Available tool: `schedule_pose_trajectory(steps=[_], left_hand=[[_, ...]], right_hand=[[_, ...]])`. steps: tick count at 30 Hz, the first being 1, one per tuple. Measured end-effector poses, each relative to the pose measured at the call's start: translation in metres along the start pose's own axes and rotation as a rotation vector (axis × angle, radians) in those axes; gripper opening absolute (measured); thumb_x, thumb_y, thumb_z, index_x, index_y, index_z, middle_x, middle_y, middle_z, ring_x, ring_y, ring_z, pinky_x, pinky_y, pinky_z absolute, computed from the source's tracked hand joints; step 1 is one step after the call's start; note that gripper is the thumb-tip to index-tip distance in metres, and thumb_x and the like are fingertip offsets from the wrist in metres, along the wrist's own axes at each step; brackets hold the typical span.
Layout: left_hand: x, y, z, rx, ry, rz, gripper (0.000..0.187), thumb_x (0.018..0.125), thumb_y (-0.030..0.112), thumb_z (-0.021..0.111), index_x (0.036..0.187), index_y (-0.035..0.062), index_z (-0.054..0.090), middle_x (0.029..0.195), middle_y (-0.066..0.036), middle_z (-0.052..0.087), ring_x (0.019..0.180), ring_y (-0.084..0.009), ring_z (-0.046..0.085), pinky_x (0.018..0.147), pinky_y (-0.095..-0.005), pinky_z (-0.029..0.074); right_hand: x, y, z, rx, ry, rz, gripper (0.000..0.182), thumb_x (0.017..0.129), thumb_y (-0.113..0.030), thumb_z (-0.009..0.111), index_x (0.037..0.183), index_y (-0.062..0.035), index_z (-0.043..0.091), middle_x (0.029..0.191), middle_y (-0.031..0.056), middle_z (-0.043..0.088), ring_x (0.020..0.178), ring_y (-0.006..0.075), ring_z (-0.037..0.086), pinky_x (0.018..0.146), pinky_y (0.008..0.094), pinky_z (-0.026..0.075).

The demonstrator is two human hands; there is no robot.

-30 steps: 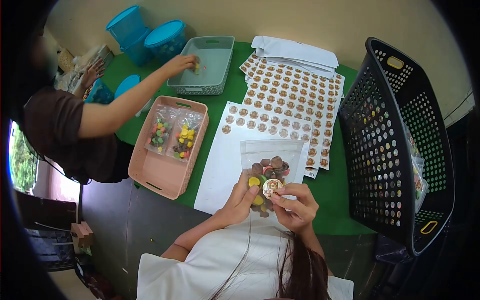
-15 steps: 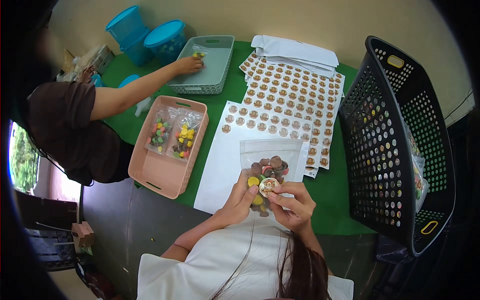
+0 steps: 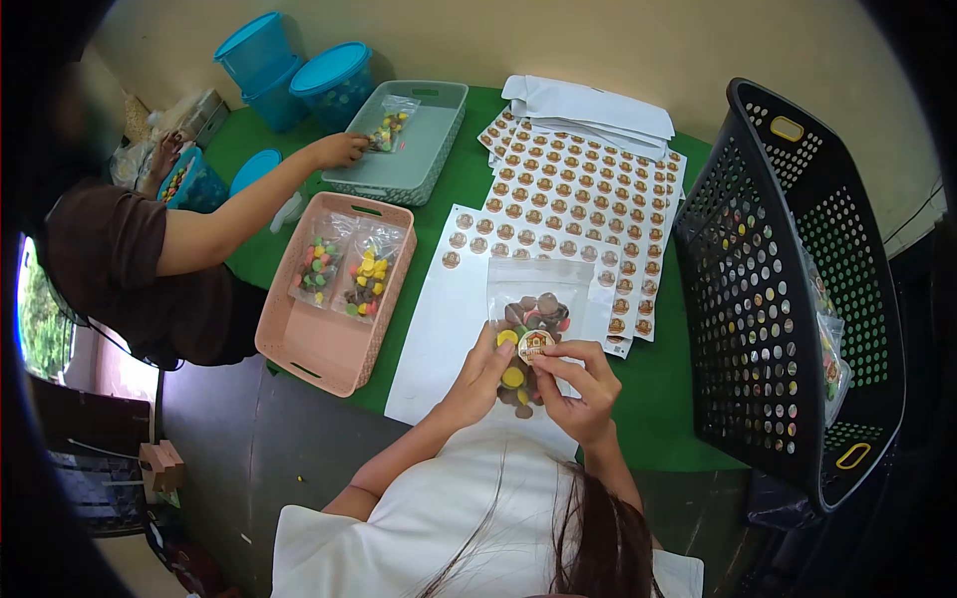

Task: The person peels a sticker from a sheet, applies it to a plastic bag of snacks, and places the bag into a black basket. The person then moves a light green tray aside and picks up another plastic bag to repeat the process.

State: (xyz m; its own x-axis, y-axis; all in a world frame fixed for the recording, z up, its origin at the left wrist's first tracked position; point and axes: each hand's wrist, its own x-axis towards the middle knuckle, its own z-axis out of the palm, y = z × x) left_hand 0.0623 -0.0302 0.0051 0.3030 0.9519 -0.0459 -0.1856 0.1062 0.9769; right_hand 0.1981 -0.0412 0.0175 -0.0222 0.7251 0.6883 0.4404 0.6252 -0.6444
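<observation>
A clear zip bag [image 3: 539,282] of brown, yellow and red candies is held upright in front of me. My left hand [image 3: 473,385] grips its left side, the thumb on the front near a yellow candy. On the bag's front sits a round gold and brown sticker [image 3: 535,345]. My right hand [image 3: 581,391] pinches the sticker's lower right edge between thumb and finger. Behind the bag lie sheets of matching round stickers [image 3: 573,189], the nearest one partly hidden by it.
A pink basket [image 3: 317,351] holding two candy bags stands left. Beyond it, a co-worker's hand [image 3: 339,150] is at a grey-green basket [image 3: 439,164] containing a candy bag. Blue tubs [image 3: 332,80] stand at the back. A tall black basket [image 3: 743,299] with bags inside is on the right.
My hands have raised the bag slightly, with the sticker still pinched against its front. The co-worker's hand has drawn back left, leaving a candy bag in the grey-green basket; a blue candy tub now shows.
</observation>
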Motion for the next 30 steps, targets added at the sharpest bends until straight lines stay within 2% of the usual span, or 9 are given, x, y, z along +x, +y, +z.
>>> schedule_pose_trajectory(steps=[9, 11, 14, 20, 27, 30], left_hand=[[0.013, -0.009, -0.001, 0.001, 0.025, -0.028, 0.032, 0.089, 0.027, 0.031, 0.109, 0.002, 0.034, 0.096, -0.009, 0.047, 0.086, -0.0114, 0.046, 0.075, -0.0231, 0.038], [0.015, -0.012, -0.001, 0.015, 0.024, -0.033, 0.032, 0.089, 0.027, 0.031, 0.108, 0.0015, 0.035, 0.096, -0.009, 0.048, 0.086, -0.0112, 0.046, 0.075, -0.0234, 0.038], [0.018, -0.016, -0.002, 0.037, 0.045, -0.037, 0.031, 0.09, 0.027, 0.031, 0.106, 0.0008, 0.036, 0.097, -0.01, 0.048, 0.086, -0.0109, 0.047, 0.074, -0.0237, 0.039], [0.022, -0.014, -0.003, -0.049, 0.057, -0.004, 0.03, 0.089, 0.026, 0.031, 0.105, 0.0009, 0.036, 0.095, -0.009, 0.048, 0.084, -0.0102, 0.048, 0.073, -0.0236, 0.041], [0.026, -0.019, -0.004, 0.052, 0.077, -0.017, 0.031, 0.089, 0.028, 0.032, 0.107, 0.003, 0.035, 0.09, -0.009, 0.051, 0.076, -0.0093, 0.05, 0.064, -0.0219, 0.043], [0.026, -0.02, -0.004, 0.057, 0.074, 0.008, 0.032, 0.089, 0.028, 0.032, 0.108, 0.0026, 0.035, 0.09, -0.009, 0.051, 0.075, -0.0091, 0.05, 0.064, -0.0216, 0.043]], right_hand=[[0.002, 0.009, 0.004, -0.02, 0.049, 0.018, 0.022, 0.06, 0.007, 0.064, 0.079, -0.0043, 0.062, 0.081, 0.0074, 0.056, 0.072, 0.0178, 0.056, 0.058, 0.0239, 0.047], [0.001, 0.01, 0.005, 0.011, 0.158, 0.032, 0.019, 0.06, 0.007, 0.064, 0.076, -0.0033, 0.061, 0.081, 0.0081, 0.056, 0.071, 0.0175, 0.057, 0.058, 0.0234, 0.047], [0.0, 0.013, 0.004, 0.019, 0.178, 0.033, 0.016, 0.06, 0.007, 0.064, 0.073, -0.0025, 0.06, 0.08, 0.009, 0.056, 0.07, 0.0179, 0.057, 0.058, 0.0237, 0.047], [0.003, 0.015, 0.008, -0.008, 0.135, 0.019, 0.015, 0.061, 0.007, 0.064, 0.072, -0.0021, 0.06, 0.081, 0.0093, 0.055, 0.07, 0.0182, 0.057, 0.057, 0.0243, 0.047], [0.006, 0.018, 0.013, 0.017, 0.156, 0.066, 0.014, 0.061, 0.005, 0.066, 0.071, -0.0027, 0.06, 0.078, 0.0083, 0.056, 0.07, 0.0165, 0.056, 0.058, 0.023, 0.045], [0.003, 0.023, 0.014, 0.005, 0.12, 0.056, 0.017, 0.061, 0.007, 0.062, 0.074, -0.0037, 0.061, 0.081, 0.0089, 0.055, 0.07, 0.0191, 0.057, 0.058, 0.0249, 0.047]])
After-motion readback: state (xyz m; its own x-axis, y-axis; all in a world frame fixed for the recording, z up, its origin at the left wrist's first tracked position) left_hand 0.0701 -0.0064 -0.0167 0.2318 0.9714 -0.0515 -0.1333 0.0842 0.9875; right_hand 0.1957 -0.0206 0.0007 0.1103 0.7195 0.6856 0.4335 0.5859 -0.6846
